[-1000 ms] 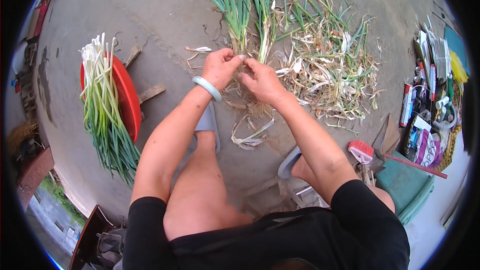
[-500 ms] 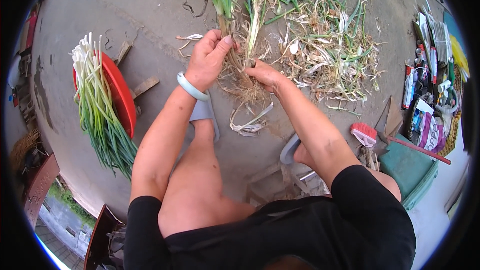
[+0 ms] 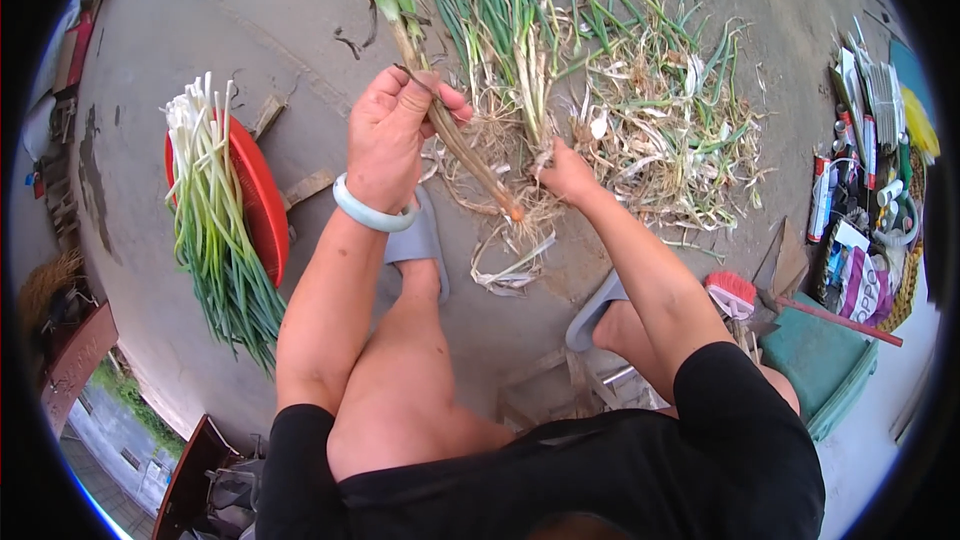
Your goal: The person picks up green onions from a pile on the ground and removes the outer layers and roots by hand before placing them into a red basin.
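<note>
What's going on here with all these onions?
A person's left hand holds up a single long onion stalk with a brownish skin, its lower end slanting down to the right. The right hand is low, by the root ends of a bunch of green-topped onions on the ground. Dry scraps lie heaped to the right. On the left, white-ended onions lean over a red basket.

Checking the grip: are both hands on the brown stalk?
No, only the left hand holds the brown stalk; the right hand is near other onions.
</note>
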Demonstrator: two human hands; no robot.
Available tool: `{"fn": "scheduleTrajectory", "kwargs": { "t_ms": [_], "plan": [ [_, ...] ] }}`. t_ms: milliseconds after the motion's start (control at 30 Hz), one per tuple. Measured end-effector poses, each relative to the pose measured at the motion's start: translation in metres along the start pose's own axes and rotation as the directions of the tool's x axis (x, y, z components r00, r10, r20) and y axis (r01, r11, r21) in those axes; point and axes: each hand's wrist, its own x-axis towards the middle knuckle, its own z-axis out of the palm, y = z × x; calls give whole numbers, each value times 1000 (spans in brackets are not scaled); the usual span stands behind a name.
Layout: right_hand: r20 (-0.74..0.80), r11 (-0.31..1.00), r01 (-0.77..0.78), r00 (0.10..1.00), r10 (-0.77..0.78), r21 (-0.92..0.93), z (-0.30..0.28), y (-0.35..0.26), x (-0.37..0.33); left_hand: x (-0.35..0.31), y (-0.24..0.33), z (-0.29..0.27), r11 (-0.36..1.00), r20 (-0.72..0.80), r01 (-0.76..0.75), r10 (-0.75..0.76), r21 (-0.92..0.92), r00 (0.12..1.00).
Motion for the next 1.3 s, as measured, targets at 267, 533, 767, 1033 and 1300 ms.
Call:
{"fn": "scheduleTrajectory", "kwargs": {
  "t_ms": [267,533,767,1033,1300],
  "plan": [
    [-261,860,296,945,-199,415,-48,-29,-14,1,-47,-9,977,70,200,-205,77,976],
    [96,526,54,963,-253,849,-69,-118,-10,-12,-85,1,968,154,221,-238,120,959],
    [-7,474,183,937,-349,861,-61,-124,-25,-8,-73,-22,926,116,110,-162,360,980],
    [57,585,195,922,-383,787,-49,-130,-32,4,-59,-11,926,62,179,-211,332,976],
    [191,566,5,939,-286,825,-37,-105,-48,14,-51,-28,961,-37,147,-143,234,989]
  ]
}}
